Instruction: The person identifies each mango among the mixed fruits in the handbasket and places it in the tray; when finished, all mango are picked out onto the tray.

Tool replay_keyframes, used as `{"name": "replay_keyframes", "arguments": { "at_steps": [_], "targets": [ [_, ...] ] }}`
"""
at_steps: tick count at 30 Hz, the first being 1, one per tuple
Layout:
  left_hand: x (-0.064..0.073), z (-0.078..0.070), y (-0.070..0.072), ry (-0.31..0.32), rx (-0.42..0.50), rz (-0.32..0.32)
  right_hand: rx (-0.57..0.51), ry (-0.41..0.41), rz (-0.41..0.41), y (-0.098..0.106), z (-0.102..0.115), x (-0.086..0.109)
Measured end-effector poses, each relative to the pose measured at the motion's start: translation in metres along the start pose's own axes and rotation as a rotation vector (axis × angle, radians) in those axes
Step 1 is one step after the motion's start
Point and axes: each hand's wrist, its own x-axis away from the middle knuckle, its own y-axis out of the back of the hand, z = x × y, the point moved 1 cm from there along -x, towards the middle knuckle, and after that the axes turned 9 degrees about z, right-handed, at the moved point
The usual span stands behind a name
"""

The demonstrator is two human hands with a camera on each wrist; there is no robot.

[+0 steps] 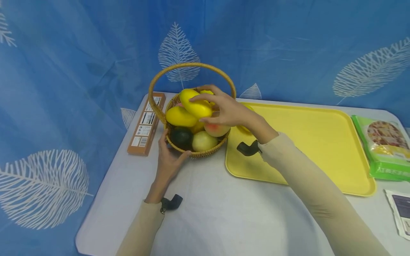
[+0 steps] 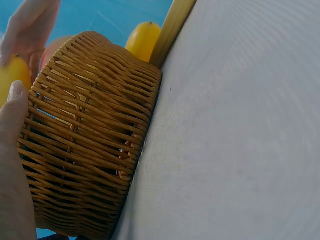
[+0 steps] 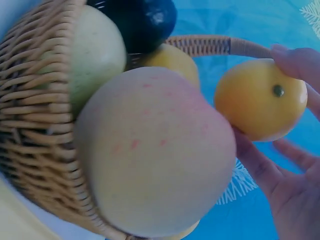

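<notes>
My right hand (image 1: 229,108) grips a yellow mango (image 1: 196,104) between thumb and fingers, over the wicker basket (image 1: 205,154). In the right wrist view the held mango (image 3: 245,97) shows a small green stem spot. Beneath it the basket holds another yellow mango (image 1: 179,116), a dark green avocado (image 1: 181,138), a pale green round fruit (image 1: 205,141) and a large blushed peach (image 1: 219,129). My left hand (image 1: 168,160) holds the basket's near left side, its thumb (image 2: 15,102) right at the rim in the left wrist view.
A yellow tray (image 1: 307,142) lies right of the basket, with a yellow fruit (image 1: 246,128) at its left end. An orange-brown box (image 1: 145,124) lies left. The tall basket handle (image 1: 192,65) arches overhead. Green (image 1: 387,145) and white (image 1: 400,209) packages sit far right.
</notes>
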Motion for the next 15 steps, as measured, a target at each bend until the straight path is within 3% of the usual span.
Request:
{"name": "replay_keyframes", "arguments": {
  "at_steps": [8, 11, 15],
  "targets": [
    [-0.001, -0.001, -0.001, -0.004, 0.014, 0.0, 0.04, 0.109, -0.045, -0.007, -0.003, 0.007],
    [0.001, -0.019, 0.002, 0.004, 0.023, 0.004, 0.046, 0.116, -0.073, -0.007, -0.002, 0.01],
    [0.002, -0.018, 0.001, 0.002, 0.017, 0.002, 0.029, 0.094, -0.113, -0.005, 0.003, 0.02]
  ]
}}
